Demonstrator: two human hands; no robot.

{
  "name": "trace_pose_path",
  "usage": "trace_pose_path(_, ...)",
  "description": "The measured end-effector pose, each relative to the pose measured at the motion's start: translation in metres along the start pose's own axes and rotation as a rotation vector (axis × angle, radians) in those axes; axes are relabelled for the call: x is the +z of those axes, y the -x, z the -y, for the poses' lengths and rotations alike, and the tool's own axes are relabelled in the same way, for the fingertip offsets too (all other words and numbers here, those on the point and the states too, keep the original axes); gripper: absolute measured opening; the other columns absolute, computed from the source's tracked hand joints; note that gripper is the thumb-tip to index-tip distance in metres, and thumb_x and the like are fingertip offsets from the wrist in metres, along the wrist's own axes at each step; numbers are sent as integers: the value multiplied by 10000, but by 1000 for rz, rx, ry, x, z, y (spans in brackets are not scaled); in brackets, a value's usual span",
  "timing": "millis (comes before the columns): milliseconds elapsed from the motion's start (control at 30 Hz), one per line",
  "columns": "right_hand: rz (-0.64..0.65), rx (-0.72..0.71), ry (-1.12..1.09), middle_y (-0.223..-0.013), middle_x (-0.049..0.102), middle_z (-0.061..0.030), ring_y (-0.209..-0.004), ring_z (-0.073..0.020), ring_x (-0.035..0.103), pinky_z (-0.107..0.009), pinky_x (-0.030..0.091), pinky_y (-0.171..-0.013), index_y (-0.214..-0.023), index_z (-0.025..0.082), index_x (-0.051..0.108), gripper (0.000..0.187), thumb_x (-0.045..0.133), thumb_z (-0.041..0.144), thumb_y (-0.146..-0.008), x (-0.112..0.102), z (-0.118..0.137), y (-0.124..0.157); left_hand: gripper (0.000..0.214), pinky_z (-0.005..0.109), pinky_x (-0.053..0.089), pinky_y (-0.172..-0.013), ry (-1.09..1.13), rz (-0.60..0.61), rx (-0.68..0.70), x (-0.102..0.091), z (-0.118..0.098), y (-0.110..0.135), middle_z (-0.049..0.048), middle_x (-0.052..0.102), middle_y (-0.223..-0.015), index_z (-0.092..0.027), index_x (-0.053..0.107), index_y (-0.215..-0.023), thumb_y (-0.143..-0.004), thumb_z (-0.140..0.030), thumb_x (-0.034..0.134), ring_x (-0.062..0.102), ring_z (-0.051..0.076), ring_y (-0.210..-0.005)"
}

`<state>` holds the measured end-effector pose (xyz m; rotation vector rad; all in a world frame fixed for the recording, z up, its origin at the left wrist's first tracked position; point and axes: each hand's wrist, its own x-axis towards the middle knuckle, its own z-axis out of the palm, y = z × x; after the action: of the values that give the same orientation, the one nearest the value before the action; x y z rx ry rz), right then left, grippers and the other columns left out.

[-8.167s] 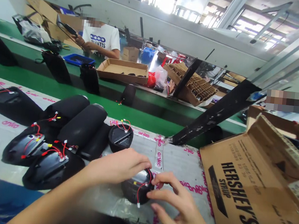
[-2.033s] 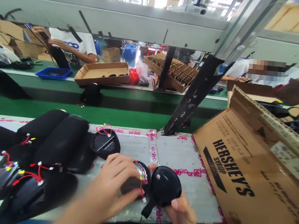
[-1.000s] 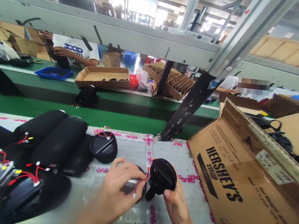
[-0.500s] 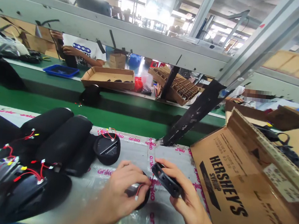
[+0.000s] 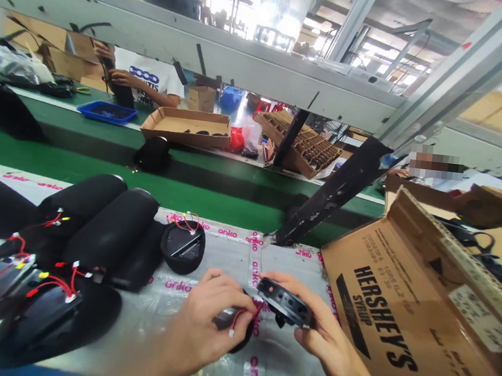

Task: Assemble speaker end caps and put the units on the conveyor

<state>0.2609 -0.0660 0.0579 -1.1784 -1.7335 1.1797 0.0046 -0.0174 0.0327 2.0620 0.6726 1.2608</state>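
My left hand [image 5: 213,318] grips a dark round-ended speaker unit [image 5: 237,337], mostly hidden by my fingers, with a red wire ending in a white connector [image 5: 231,332] showing. My right hand [image 5: 325,333] holds a black round plastic cap [image 5: 284,303] edge-on, close to the unit and apart from it. A thin red wire runs between them. To the left lie several black cylindrical speaker bodies [image 5: 112,230] with red, white and yellow wires. The nearest upright unit, with an open black end [image 5: 182,248], stands beyond my left hand.
Pink-printed "anko" film [image 5: 268,369] covers the bench. A Hershey's Syrup cardboard box [image 5: 382,309] stands to the right. Behind lie a green conveyor [image 5: 76,181], a black-wrapped post [image 5: 335,191], a cardboard tray [image 5: 185,127], a blue tray [image 5: 106,112] and a person in a white T-shirt [image 5: 148,75].
My right hand has turned the black cap from face-on to edge-on, bringing it nearer the unit in my left hand. The view has also shifted slightly.
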Motion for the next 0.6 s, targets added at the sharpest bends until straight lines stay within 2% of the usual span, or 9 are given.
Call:
trace_pose_path(100,12,28,50,-1638,581,-71,-1547,-372,506,-574,362,-1302,-1491,356,634,533,653,331,-959,6,4,8,190,380,496,-899,7,12,-11,-1,-1,0,-1,798,-865,-227,740,-984,-931,-51,691,743,180,-800)
trace_pose_path(233,-37,172,147,-1621,570,-125,-1505,-393,543,-576,453,-1243,-1663,338,434,767,733,397,-959,18,5,21,242,384,491,-950,3,52,-3,-5,0,5,-8,807,-929,-233,723,-1059,-903,-49,717,756,184,-862)
trace_pose_path(300,-19,186,144,-1648,539,-128,-1481,-401,563,-571,482,-1218,-1707,350,360,887,784,466,-937,21,5,25,285,380,477,-1018,-3,70,12,-7,4,10,-13,819,-993,-240,696,-1141,-940,-37,690,775,170,-896)
trace_pose_path(367,1,179,124,-1661,525,-119,-1458,-414,578,-579,488,-1208,-1700,371,385,942,834,554,-892,23,6,24,275,372,445,-1101,-22,54,29,-8,7,16,-9,829,-1058,-241,664,-1192,-996,-48,674,795,159,-948)
trace_pose_path(433,-15,173,108,-1589,588,-119,-1425,-427,596,-587,504,-1188,-1653,375,475,940,868,634,-839,25,9,20,224,363,419,-1146,-60,30,58,-7,9,20,2,836,-1089,-236,657,-1187,-1031,-77,681,804,159,-997)
trace_pose_path(533,-57,142,90,-1481,649,-129,-1389,-425,614,-558,542,-1150,-1599,351,559,928,876,701,-800,30,17,12,160,366,446,-1095,-123,18,129,-6,7,19,9,847,-1029,-227,677,-1148,-1054,-97,671,809,174,-982)
trace_pose_path(600,-60,114,81,-1516,621,-129,-1382,-413,618,-532,545,-1153,-1598,350,568,940,884,709,-788,34,22,8,161,372,472,-1031,-143,19,160,-5,4,17,15,854,-990,-226,688,-1150,-1067,-96,640,812,186,-956)
